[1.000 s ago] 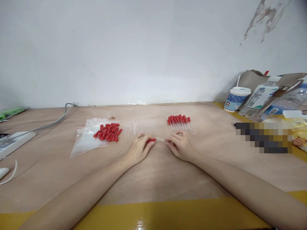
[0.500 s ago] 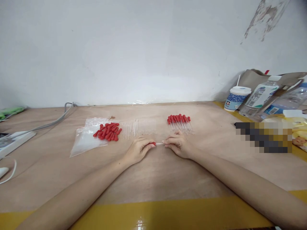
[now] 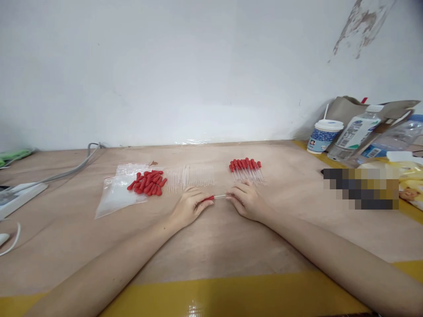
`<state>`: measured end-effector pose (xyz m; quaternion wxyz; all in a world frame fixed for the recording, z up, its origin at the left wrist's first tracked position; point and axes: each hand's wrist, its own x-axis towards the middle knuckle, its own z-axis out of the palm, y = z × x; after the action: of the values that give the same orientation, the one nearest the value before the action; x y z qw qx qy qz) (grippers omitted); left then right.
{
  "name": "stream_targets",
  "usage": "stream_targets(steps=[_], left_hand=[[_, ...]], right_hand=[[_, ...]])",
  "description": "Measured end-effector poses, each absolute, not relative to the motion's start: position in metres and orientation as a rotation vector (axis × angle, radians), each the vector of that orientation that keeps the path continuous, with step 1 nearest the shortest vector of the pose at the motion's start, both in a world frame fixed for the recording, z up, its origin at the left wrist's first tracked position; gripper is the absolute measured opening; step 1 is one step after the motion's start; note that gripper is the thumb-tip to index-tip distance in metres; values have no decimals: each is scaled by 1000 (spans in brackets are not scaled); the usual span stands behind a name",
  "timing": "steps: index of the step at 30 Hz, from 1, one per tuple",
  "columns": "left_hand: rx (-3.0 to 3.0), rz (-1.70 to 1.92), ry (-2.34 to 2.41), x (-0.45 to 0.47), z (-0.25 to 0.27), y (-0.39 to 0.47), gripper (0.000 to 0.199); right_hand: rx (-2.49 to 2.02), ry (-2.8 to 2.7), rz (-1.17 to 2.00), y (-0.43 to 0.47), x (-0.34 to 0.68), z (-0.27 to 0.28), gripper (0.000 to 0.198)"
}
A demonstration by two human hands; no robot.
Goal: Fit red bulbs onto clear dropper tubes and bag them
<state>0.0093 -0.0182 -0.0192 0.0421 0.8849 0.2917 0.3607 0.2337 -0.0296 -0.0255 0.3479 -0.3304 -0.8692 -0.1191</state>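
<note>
Between thumb and fingers, my left hand (image 3: pixel 191 206) grips a red rubber bulb (image 3: pixel 209 198). My right hand (image 3: pixel 246 200) is closed on the clear glass dropper tube (image 3: pixel 220 196), whose left end meets the bulb's mouth. Its far end is hidden in my right fingers. Beyond my left hand lies a pile of loose red bulbs (image 3: pixel 148 182), partly on clear plastic bags (image 3: pixel 114 193). A row of bare glass tubes (image 3: pixel 190 176) is spread beside the pile. Behind my right hand, several droppers with red bulbs (image 3: pixel 246 169) lie side by side.
At the right stand a paper cup with a straw (image 3: pixel 325 135) and a plastic bottle (image 3: pixel 358 132), near a yellow package (image 3: pixel 411 185). A power strip (image 3: pixel 24 198) with a grey cable lies at the left. The white wall (image 3: pixel 198 79) closes off the table's back.
My right hand has shifted slightly right along the tube, its fingers now more bent. More of the red bulb shows at my left fingertips. The view has shifted slightly.
</note>
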Motion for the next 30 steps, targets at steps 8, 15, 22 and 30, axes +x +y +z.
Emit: stream_targets(steps=[8, 15, 22, 30], left_hand=[[2719, 1053, 919, 10, -18, -20, 15], [2688, 1120, 898, 11, -21, -25, 15], [2766, 1074, 768, 10, -25, -24, 13], [2801, 1086, 712, 10, -27, -23, 12]], right_hand=[[-800, -2257, -287, -28, 231, -27, 20], [-725, -2296, -262, -28, 227, -30, 24], [-711, -2340, -299, -29, 223, -29, 29], [-892, -2389, -208, -34, 215, -27, 33]])
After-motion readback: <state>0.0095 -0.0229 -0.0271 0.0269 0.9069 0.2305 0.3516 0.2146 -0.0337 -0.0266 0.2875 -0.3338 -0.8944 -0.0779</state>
